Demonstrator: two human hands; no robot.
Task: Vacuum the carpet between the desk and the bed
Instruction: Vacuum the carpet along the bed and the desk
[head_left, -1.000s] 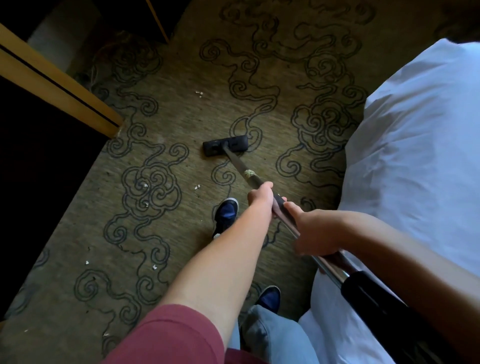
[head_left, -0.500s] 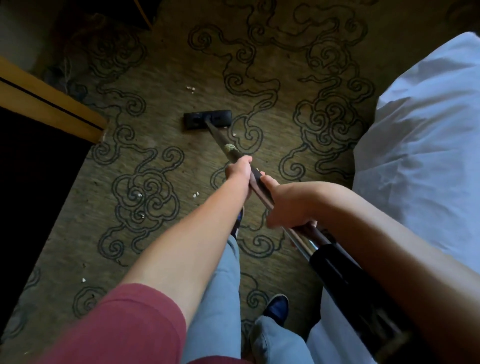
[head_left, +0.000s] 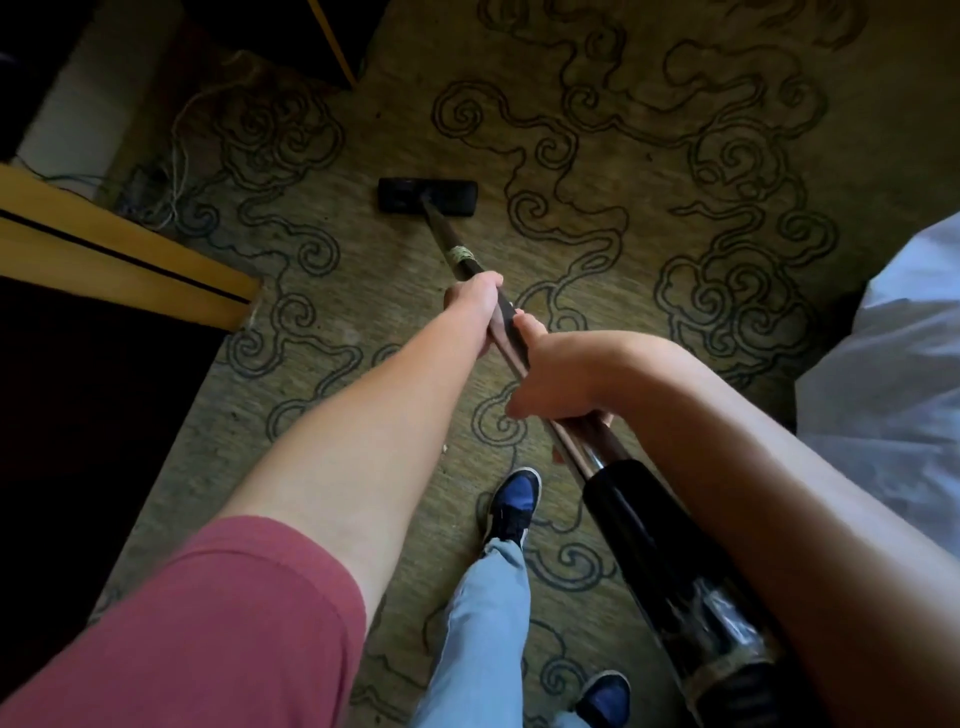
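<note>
Carpet (head_left: 363, 291) fills the frame between the wooden table (head_left: 119, 254) at left and the white bed (head_left: 893, 364) at right. Left hand (head_left: 475, 306) and right hand (head_left: 556, 374) both wrap the vacuum pole (head_left: 462, 260); its black head (head_left: 427, 195) sits upper centre.

Maroon sleeve (head_left: 208, 623), pale jeans (head_left: 478, 623), blue shoes (head_left: 511, 504)

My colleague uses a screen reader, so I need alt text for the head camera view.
Both bare hands, left hand ahead of right hand, grip a vacuum wand whose black floor head rests on swirl-patterned carpet. A wooden desk edge is left, white bedding right.
</note>
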